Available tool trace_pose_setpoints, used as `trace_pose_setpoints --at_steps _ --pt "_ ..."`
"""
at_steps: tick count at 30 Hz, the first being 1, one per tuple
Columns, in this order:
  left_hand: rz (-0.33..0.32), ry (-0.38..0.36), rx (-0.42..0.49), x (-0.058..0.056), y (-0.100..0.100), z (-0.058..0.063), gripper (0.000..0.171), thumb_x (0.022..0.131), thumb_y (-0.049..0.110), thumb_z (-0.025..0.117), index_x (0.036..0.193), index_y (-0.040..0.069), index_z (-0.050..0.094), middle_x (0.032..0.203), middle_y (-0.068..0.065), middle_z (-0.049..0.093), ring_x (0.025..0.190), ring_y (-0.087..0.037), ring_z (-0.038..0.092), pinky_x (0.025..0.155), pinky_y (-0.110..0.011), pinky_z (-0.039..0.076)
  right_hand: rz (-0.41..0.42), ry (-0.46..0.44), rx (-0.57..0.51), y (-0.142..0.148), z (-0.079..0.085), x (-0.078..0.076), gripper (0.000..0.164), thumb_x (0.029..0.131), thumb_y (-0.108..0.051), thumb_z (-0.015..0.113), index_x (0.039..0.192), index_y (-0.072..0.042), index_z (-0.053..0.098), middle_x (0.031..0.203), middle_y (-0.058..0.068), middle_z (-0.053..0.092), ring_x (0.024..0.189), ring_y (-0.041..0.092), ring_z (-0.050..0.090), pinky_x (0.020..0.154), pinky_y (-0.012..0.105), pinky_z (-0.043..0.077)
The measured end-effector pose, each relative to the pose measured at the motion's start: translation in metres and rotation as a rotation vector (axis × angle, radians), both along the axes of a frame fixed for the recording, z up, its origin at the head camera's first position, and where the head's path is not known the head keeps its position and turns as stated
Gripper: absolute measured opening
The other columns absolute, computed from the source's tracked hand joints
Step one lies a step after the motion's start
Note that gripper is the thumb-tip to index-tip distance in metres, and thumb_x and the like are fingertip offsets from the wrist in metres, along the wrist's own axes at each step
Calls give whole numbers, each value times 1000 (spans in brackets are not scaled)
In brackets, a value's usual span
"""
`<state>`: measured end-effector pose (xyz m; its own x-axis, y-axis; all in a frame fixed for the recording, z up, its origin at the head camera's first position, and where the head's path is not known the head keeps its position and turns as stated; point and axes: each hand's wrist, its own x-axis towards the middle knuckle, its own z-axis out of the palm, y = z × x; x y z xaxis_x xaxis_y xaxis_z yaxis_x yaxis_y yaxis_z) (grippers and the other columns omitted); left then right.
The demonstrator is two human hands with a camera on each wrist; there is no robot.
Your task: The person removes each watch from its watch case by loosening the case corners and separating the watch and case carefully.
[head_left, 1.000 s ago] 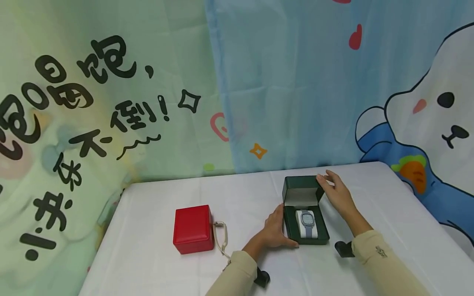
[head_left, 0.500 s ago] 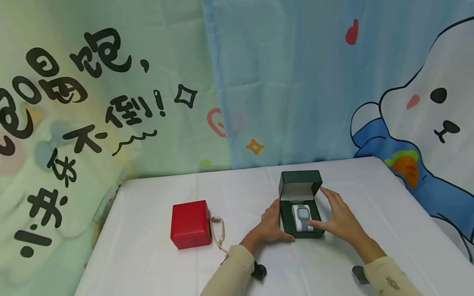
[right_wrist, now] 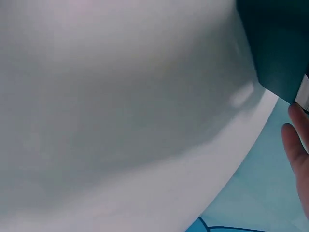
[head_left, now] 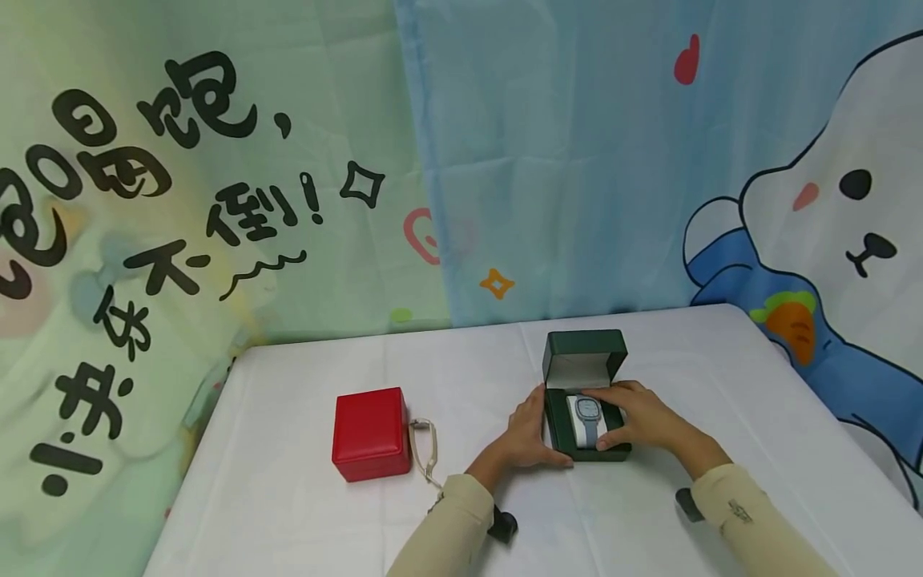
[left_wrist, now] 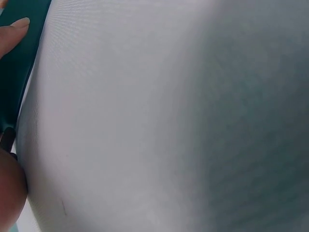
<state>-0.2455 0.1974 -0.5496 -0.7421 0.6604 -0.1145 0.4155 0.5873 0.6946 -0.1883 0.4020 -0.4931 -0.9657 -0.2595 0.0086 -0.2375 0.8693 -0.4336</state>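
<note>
Nearest, two tan sleeves (head_left: 443, 537) reach over a white-clothed table (head_left: 288, 513); R sleeve has a dark mark, too small to read. L of centre sits a red box (head_left: 371, 433), lid down, no label visible, w/ a cream strap loop (head_left: 434, 449) just beside it; can't tell if attached.

R of centre, toward the table's far edge, is a green watch box (head_left: 556, 421). L hand (head_left: 521, 437) steadies its left side, fingers approx. straight, thumb set wide at its near left corner. R hand (head_left: 645, 421) bends fairly narrow over the white cushion (head_left: 578, 435), thumb at near end, fingers at far end; it seems to pinch it, firmness unclear. Strapped round the cushion, inside the box: a blue-grey square-faced wristwatch (head_left: 588, 409), no readable brand.

Progress, as judged: lid (head_left: 586, 347) is up, so opening's done; cushion + watch not yet out.

Farthest, a backdrop (head_left: 534, 160) w/ black Chinese lettering (head_left: 232, 192): "不倒!" is legible, other characters uncertain.
</note>
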Motion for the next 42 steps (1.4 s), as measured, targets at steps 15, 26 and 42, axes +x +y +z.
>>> trace_pose_setpoints --at_steps 15,26,42 --pt "22 47 14 4 2 -7 113 64 38 81 146 17 6 150 1 21 133 -18 28 110 -36 24 73 637 229 -8 -18 14 80 48 -34 86 117 -4 56 107 13 61 85 24 49 71 39 44" --pt "21 42 -1 12 2 -8 113 64 39 81 146 14 7 151 -1 20 135 -21 27 110 -38 24 101 905 162 -8 -28 30 72 89 -60 29 116 1 56 110 17 58 81 28 55 67 40 45" --pt "-25 63 52 6 -9 -3 117 63 39 81 147 13 4 153 -4 13 140 -21 18 111 -37 25 -59 461 -68 -27 21 39 75 58 -27 84 122 -1 53 114 19 56 100 32 50 80 52 46"
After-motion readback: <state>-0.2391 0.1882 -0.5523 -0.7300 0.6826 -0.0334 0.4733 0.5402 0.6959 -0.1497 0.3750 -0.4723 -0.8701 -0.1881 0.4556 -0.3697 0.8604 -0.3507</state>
